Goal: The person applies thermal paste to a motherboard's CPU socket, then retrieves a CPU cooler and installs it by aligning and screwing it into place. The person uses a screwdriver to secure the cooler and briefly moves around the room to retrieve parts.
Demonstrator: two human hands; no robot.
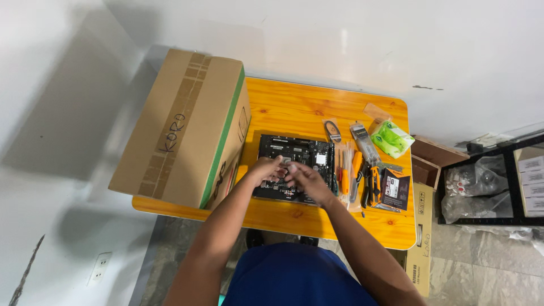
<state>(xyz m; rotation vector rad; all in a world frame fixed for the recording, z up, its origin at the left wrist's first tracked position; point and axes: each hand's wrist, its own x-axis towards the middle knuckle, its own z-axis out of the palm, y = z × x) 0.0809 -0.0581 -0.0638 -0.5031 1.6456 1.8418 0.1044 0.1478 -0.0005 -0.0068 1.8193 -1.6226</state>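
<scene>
From the head camera, both hands are meeting over a black circuit board point(294, 164) that is lying flat at the middle of the wooden counter point(294, 110). The left hand point(266, 169) is resting on the board's left part, its fingers curled down toward the surface; the right hand point(306, 180) is coming in from five o'clock, its fingers bunched beside the left ones around something small and pale (too small to tell what, so I cannot tell whether either hand is truly gripping it). At nine o'clock from the board, a large cardboard box point(187, 127) with a green edge is standing just beside it. At three o'clock, a row of orange-handled tools point(354, 173) is lying near the board, with a small black box point(395, 188) beyond them and a green packet point(391, 137) at two o'clock.
</scene>
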